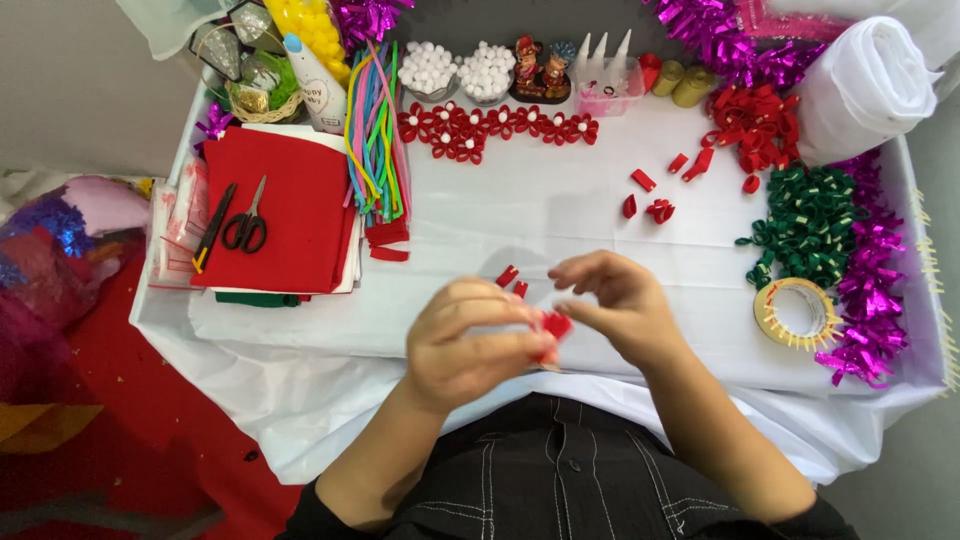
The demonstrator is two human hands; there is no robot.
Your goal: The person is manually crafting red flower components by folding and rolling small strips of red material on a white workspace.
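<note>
My left hand (465, 345) pinches a small red felt piece (556, 325) between thumb and fingers, just above the table's near edge. My right hand (615, 305) touches the same red piece from the right, its fingers curled and spread. Two short red felt strips (511, 279) lie on the white tablecloth (520, 215) just beyond my hands. A row of finished red felt bows with white pompoms (495, 128) lies at the back of the table.
Scissors (247, 226) and a craft knife (213, 228) rest on a red felt stack (285, 205) at left, beside coloured pipe cleaners (375, 140). Green loops (805, 222), a tape roll (797, 313), purple tinsel (868, 290) and a white fabric roll (865, 85) sit at right.
</note>
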